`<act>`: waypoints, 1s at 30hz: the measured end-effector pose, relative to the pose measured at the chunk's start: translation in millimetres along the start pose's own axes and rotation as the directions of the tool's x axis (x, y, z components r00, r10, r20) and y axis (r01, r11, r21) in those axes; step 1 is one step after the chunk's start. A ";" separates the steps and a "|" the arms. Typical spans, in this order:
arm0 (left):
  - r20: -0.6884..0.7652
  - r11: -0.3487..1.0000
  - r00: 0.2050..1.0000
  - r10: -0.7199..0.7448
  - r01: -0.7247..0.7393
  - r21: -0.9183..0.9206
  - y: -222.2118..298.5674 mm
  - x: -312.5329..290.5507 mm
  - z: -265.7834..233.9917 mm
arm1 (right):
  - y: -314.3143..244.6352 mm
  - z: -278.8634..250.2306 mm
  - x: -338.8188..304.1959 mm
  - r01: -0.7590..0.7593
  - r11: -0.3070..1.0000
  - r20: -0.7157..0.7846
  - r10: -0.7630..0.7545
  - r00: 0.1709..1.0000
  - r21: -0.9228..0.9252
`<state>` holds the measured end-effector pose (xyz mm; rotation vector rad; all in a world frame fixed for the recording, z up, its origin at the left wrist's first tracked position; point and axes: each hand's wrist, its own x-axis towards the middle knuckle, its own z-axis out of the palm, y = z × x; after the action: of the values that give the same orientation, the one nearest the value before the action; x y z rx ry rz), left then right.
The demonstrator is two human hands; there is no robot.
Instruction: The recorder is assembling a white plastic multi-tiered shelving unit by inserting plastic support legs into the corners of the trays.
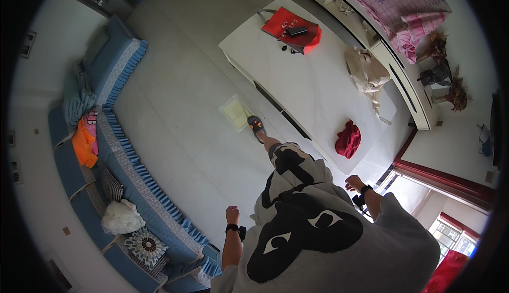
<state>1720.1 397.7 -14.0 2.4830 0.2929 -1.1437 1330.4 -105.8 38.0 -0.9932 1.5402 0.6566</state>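
My left hand [233, 214] is held out at my side above the floor, its fingers curled into a loose fist with nothing visible in it. On the other side, my right hand [353, 183] hovers near the close end of a long white table [297, 76]. Its fingers are loosely bent and a little apart, and it holds nothing I can see. Both wrists wear black bands. A crumpled dark red cloth [348, 140] lies on the table and is the thing nearest my right hand; the two do not touch.
Farther along the table lie a beige bag [366, 70] and a red bag [283, 23] with a black case [297, 30] on it. A blue sofa [154, 187] with cushions lines the left. My shod foot [256, 124] stands beside a pale yellow square [233, 112] on the floor.
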 end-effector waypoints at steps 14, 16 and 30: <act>-0.113 0.832 0.946 0.303 -0.321 -0.452 254.7 278.4 -196.1 | -828.3 191.2 -47.9 0.916 0.401 0.211 -0.894 0.396 -0.021; 0.120 0.827 0.959 0.255 -0.152 -0.541 236.9 329.0 -203.3 | -912.3 217.7 -70.5 0.939 0.344 0.212 -0.916 0.339 -0.016; 0.013 0.765 0.802 0.597 -0.575 0.290 490.0 676.3 -535.2 | -794.5 300.4 110.0 0.611 0.502 0.395 -0.475 0.787 -0.613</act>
<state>2690.1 203.7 -86.7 2.5639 -0.6451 -0.8516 2167.3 -268.0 -45.3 -1.8727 0.6725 0.8678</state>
